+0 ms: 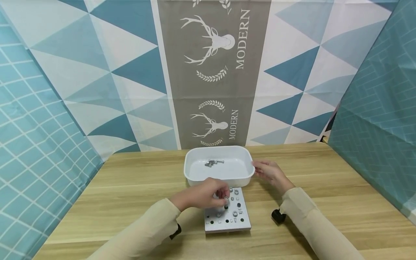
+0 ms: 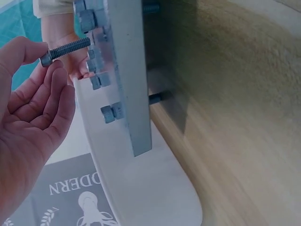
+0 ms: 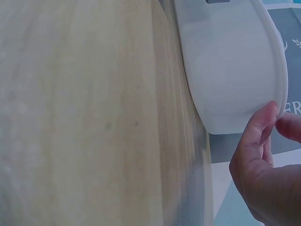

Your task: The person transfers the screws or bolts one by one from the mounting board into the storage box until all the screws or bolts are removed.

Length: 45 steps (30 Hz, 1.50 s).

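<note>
Centrally, on the light wooden table (image 1: 130, 195): white rounded plastic tray (image 1: 218, 169), right hand (image 1: 270, 172) fingertips loosely touching its rim. Grey perforated metal plate (image 1: 242, 221) just in front. Left hand (image 1: 208, 195) pinches grey threaded bolt (image 2: 66, 49) over the plate.

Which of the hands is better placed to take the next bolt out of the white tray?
Probably the right hand: it rests at the white tray's rim, holding nothing, near the loose bolts. The left hand already pinches a bolt over the grey plate.

Staged demo booth: patterned backdrop cloths (image 1: 123, 72), wood table (image 1: 130, 187)
</note>
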Available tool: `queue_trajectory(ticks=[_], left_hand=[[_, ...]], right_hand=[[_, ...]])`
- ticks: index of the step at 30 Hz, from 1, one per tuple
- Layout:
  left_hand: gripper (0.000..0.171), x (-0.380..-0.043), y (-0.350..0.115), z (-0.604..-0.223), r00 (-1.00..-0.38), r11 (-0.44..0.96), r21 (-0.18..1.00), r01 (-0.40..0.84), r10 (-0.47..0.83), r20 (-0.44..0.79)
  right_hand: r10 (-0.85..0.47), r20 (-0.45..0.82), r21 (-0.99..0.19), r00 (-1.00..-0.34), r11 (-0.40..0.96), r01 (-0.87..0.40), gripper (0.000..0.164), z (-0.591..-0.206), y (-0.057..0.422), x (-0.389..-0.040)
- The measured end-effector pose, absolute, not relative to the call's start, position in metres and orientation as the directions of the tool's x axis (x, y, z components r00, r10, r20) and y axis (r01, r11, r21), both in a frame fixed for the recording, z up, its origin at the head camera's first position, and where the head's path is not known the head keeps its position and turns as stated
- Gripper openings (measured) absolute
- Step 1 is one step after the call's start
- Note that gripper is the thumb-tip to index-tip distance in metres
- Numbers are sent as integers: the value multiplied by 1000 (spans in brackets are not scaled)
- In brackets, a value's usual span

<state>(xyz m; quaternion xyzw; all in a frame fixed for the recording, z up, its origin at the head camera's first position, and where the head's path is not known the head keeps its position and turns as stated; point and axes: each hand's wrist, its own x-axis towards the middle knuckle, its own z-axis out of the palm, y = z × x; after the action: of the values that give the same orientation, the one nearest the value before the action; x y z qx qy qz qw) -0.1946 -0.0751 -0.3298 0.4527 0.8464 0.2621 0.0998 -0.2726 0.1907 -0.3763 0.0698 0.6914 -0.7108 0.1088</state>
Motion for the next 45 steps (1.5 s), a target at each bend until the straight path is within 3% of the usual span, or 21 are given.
queue_trajectory(ticks=[20, 33, 45], left_hand=[[7, -203, -76, -308, -565, 438, 483, 758, 812, 150], [7, -218, -80, -303, -629, 477, 526, 704, 763, 150], [6, -233, -89, -298, -625, 465, 516, 719, 758, 187]], right_hand=[[-75, -248, -967, -966, -39, 251, 47, -378, 194, -270], [-80, -256, -966, -963, -11, 258, 47, -375, 193, -273], [-73, -255, -967, -964, -6, 256, 46, -376, 194, -273]])
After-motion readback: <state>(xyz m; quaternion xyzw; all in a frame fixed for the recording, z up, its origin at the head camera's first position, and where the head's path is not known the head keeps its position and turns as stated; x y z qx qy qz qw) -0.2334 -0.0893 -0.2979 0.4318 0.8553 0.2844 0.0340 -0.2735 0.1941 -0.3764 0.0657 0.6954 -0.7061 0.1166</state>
